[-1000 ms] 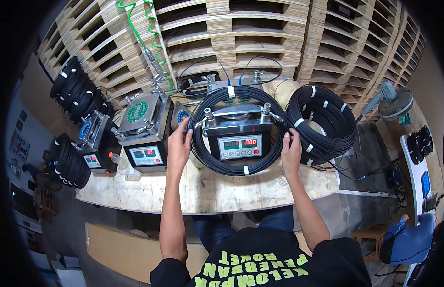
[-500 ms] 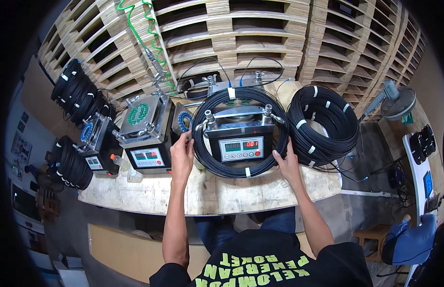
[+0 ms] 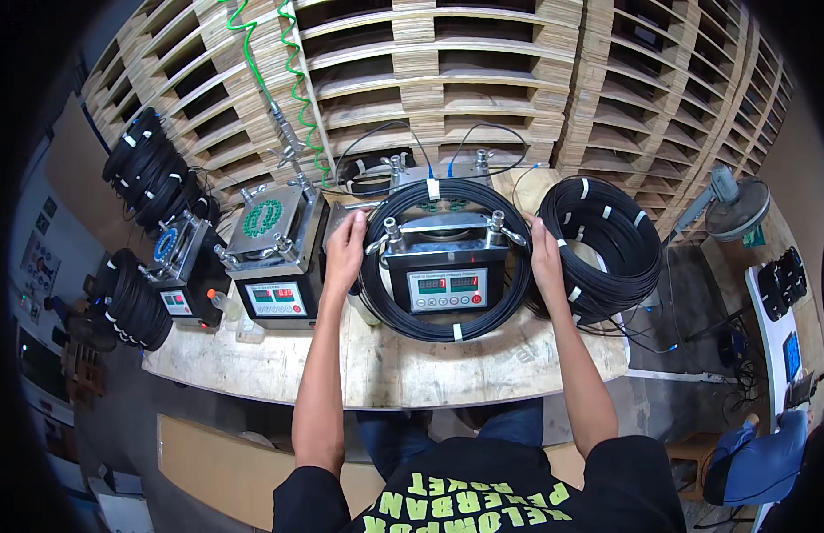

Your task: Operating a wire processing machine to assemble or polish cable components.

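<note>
A large coil of black cable (image 3: 403,324), bound with white tape, stands around the front of a metal-topped polishing machine (image 3: 447,244). The machine's clamp knobs and lit red display show through the ring. My left hand (image 3: 345,253) is at the coil's left side, its fingers toward the upper rim. Opposite it, my right hand (image 3: 545,258) holds the right side, fingers pointing up. The coil partly hides the fingertips of both hands. Two thin cable ends with blue connectors (image 3: 431,171) run to the fixture behind the ring.
A stack of black cable coils (image 3: 598,253) stands close on the right. Two more machines (image 3: 274,253) (image 3: 183,266) and a small bottle with an orange cap (image 3: 218,299) are on the left. Wooden pallets (image 3: 447,53) rise behind the table (image 3: 412,377); a fan (image 3: 736,209) stands at right.
Both hands have slid upward along the coil's sides. The digits on the machine displays have changed. The whole view has shifted slightly.
</note>
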`<state>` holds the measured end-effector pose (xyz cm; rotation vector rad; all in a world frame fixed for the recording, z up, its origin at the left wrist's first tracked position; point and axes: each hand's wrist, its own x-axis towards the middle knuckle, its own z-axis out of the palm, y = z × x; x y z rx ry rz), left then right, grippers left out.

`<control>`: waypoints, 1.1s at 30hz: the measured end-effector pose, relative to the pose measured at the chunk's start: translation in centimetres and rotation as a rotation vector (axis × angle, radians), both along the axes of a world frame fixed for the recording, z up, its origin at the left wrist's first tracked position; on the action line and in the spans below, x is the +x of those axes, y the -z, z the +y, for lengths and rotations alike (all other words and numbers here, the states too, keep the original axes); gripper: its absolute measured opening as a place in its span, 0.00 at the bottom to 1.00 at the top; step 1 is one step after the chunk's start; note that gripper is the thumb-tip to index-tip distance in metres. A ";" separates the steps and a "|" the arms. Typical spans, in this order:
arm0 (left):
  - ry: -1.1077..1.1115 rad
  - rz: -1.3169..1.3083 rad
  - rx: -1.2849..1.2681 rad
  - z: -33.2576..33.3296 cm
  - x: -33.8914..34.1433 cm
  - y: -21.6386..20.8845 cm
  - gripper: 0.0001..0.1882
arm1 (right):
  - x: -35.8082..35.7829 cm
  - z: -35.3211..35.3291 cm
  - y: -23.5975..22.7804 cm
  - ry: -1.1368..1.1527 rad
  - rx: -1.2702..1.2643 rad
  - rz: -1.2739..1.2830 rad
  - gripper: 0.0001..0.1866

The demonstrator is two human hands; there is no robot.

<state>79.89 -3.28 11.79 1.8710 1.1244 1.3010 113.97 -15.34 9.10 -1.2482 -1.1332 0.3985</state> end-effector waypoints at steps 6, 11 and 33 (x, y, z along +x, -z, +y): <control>0.148 -0.052 -0.183 0.6 0.7 0.6 0.31 | -0.6 2.1 1.2 0.050 -0.158 0.080 0.35; 0.208 -0.124 -0.340 0.5 1.5 0.0 0.29 | -1.7 1.0 0.4 0.088 -0.134 0.247 0.32; -0.242 0.183 0.381 -2.8 1.8 -2.7 0.12 | -1.0 -0.7 -0.6 0.229 0.086 -0.046 0.15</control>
